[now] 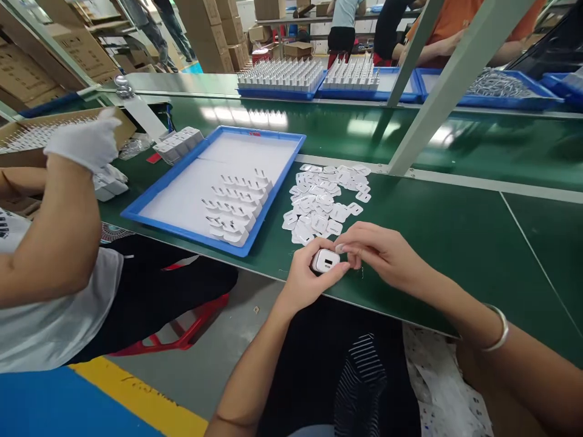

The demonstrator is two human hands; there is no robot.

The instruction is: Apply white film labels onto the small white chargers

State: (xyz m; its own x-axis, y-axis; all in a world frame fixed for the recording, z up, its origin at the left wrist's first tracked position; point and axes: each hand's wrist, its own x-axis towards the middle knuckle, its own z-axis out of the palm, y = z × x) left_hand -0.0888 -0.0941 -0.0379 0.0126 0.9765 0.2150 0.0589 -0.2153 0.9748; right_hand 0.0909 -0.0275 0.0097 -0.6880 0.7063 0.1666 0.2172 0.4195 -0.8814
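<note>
A white USB wall charger (pixel 325 261) is held in my left hand (pixel 305 276), its end with the dark port slot facing up. My right hand (pixel 387 252) is just to its right, thumb and fingers pinched together beside the charger. A small white bit shows at those fingertips, too small to name. Just beyond my hands lies a loose pile of white plastic cover plates (pixel 319 203) with port slots, spread on the green bench. To the left, a blue tray (pixel 159 188) with a white liner carries several rows of white chargers (pixel 237 209), metal prongs up.
At the left a co-worker's white-gloved hand (pixel 86 142) is raised near a carton of pronged parts (pixel 40 136). White blocks (pixel 180 144) stand behind the tray. A slanted metal post (pixel 428 115) rises from the bench. Blue trays (pixel 277 92) line the far shelf.
</note>
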